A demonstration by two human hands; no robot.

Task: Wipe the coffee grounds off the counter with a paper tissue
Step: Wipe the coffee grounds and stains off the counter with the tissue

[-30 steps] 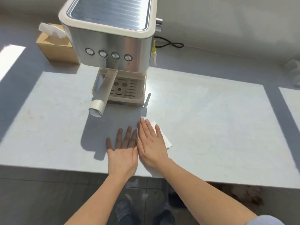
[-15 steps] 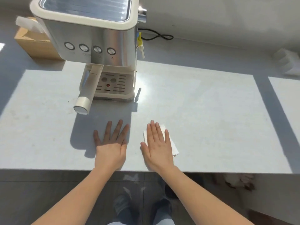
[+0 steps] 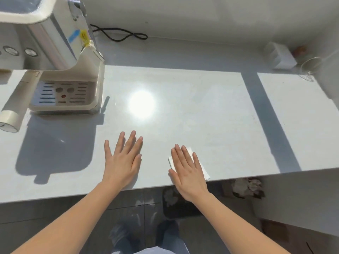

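Note:
A white folded paper tissue point(image 3: 205, 173) lies on the pale counter point(image 3: 201, 110) close to its front edge. My right hand point(image 3: 187, 173) presses flat on the tissue with fingers straight, covering most of it. My left hand point(image 3: 122, 162) rests flat on the bare counter to the left, fingers spread and holding nothing. A wide gap separates the two hands. I can make out no distinct coffee grounds on the sunlit surface; a bright glare spot sits above the hands.
A steel espresso machine point(image 3: 60, 52) stands at the back left, its portafilter handle point(image 3: 12, 114) sticking out toward me. A black cable point(image 3: 119, 34) runs along the wall. A white box point(image 3: 280, 55) and a glass point(image 3: 310, 67) stand far right. A dark bin point(image 3: 176, 204) sits below the counter edge.
My right hand has slid right and toward the front edge with the tissue under it. The hands, touching a second ago, are now apart. The view has shifted right.

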